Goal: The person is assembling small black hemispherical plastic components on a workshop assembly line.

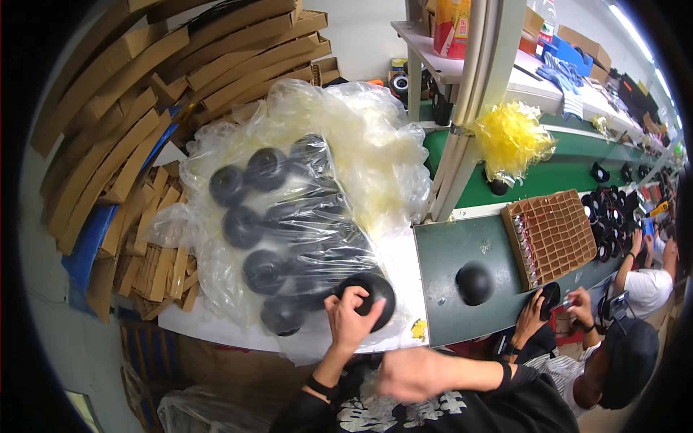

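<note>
Here's the left hand, fingers and thumb clamped on a smooth, round black piece at the near-right edge of crinkled clear plastic stretched over rounded black forms. The right hand blurs nearer the body, its grip impossible to tell. Right, a black dome sits near a tan cardboard grid.

The dome is black, the bundle yellow.

Ceiling tubes at upper right shine brightly; plastic film glares, the right hand blurs, edges curve into black.
</note>
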